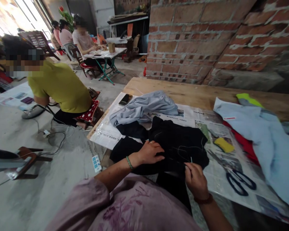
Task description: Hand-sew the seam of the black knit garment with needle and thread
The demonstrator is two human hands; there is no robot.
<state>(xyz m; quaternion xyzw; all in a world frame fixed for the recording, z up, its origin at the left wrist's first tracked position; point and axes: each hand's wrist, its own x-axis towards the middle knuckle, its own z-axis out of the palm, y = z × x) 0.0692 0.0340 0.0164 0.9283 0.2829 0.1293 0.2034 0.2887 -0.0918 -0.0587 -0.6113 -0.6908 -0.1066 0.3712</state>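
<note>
A black garment (175, 141) lies spread on newspaper (103, 131) at the near edge of a wooden table (192, 91). My left hand (150, 152) rests flat on the black cloth, fingers spread, pressing it down. My right hand (195, 178) pinches a thin needle (191, 159) just at the cloth's near edge, and a pale thread (183, 148) runs from it across the fabric. A green bracelet sits on my left wrist, a dark band on my right.
A grey-blue garment (144, 107) and a phone (124, 100) lie beyond the black one. Black-handled scissors (238, 183), a yellow block (223, 145), a light blue cloth (267, 144) and red fabric lie to the right. A brick wall stands behind. A person in yellow-green (60, 86) sits at left; others sit farther back.
</note>
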